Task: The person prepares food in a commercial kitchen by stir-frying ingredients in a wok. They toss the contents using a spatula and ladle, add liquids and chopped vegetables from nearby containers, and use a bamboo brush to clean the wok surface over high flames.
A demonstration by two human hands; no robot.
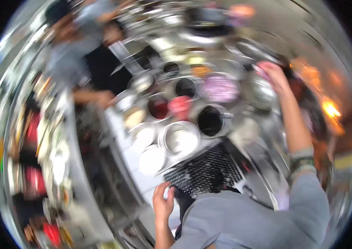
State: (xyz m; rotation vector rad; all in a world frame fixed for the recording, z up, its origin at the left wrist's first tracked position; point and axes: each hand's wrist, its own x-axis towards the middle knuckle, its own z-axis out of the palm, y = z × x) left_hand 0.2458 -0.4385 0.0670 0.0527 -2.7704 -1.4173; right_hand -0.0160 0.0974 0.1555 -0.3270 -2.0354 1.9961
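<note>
My right arm is stretched forward, with my right hand [272, 75] above metal pans and bowls at the right of the counter. Its fingers are smeared by motion, so whether they hold anything does not show. Just below that hand is a round metal bowl or strainer [263, 92]. Low in the middle, my left hand [163, 201] is open and has nothing in it, thumb and fingers apart. A black perforated mat or rack [203, 170] lies just beyond it. Past the mat stand a wide white bowl [179, 139] and a smaller white bowl [152, 159].
Tubs with dark [210, 120], red [158, 106] and pinkish-purple [220, 88] contents crowd the counter. Flames [331, 108] burn at the far right. A person [66, 60] in grey and black works across at the upper left. A cluttered shelf [58, 159] runs down the left.
</note>
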